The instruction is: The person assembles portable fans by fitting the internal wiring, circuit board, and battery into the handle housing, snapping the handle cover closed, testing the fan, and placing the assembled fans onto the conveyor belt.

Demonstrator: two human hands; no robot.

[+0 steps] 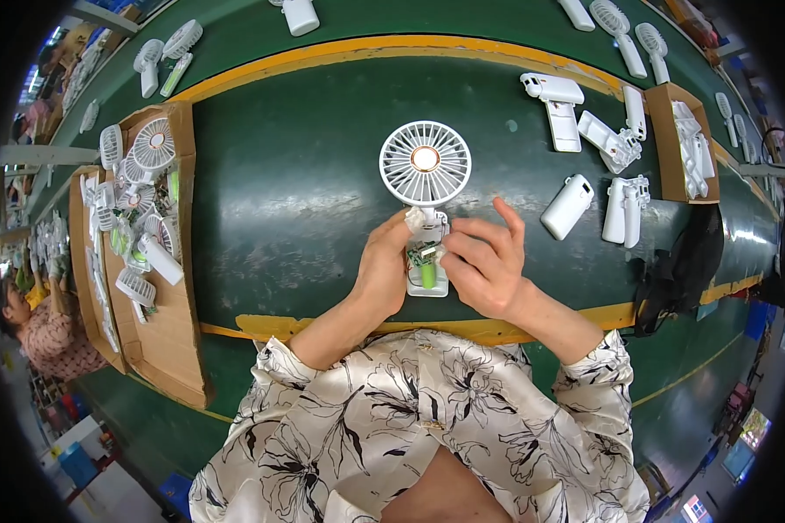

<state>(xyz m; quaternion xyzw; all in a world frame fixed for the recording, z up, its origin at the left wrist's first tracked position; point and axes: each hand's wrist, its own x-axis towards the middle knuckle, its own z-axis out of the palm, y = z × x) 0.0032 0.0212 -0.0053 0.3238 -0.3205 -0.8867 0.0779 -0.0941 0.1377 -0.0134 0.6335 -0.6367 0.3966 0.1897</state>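
Observation:
A white handheld fan (425, 163) lies upright in front of me, its round grille away from me and its handle toward me. The handle is uncovered, so a small green circuit board (421, 254) and a green battery (427, 276) show inside. My left hand (384, 264) grips the handle's left side, with a white covering on a fingertip near the fan's neck. At the handle's right side my right hand (487, 266) has its thumb and fingers pinched close to the board, the index finger raised. Whatever lies between those fingertips is too small to make out.
On the left stands a cardboard box (170, 331) holding several fans and loose parts. White handle shells (569, 207) lie to the right, beside a small cardboard box (668, 157) of white parts. Black cloth (685, 270) hangs at the right edge. Another person (48, 327) sits far left.

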